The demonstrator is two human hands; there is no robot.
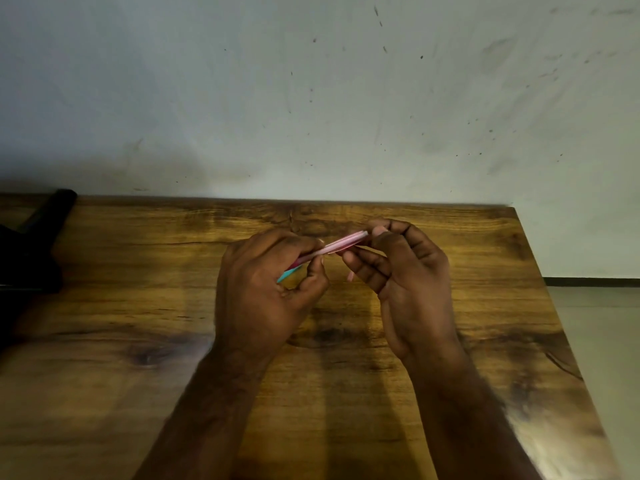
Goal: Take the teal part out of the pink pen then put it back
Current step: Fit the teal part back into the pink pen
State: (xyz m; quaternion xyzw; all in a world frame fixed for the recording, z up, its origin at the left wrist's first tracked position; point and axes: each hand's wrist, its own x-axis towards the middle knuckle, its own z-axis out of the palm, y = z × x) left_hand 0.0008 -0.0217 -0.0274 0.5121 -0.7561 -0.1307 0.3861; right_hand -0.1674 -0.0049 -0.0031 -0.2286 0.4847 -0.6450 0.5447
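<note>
Holding the pink pen point(332, 247) above the desk point(138, 306), left hand point(263, 292) grip clamped on its teal part point(289, 273) end, right hand point(401, 271) fingertips pinching the other end

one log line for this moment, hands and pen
left hand: grips pink pen, teal part showing | right hand: holds pen's other end | above wooden table
</note>
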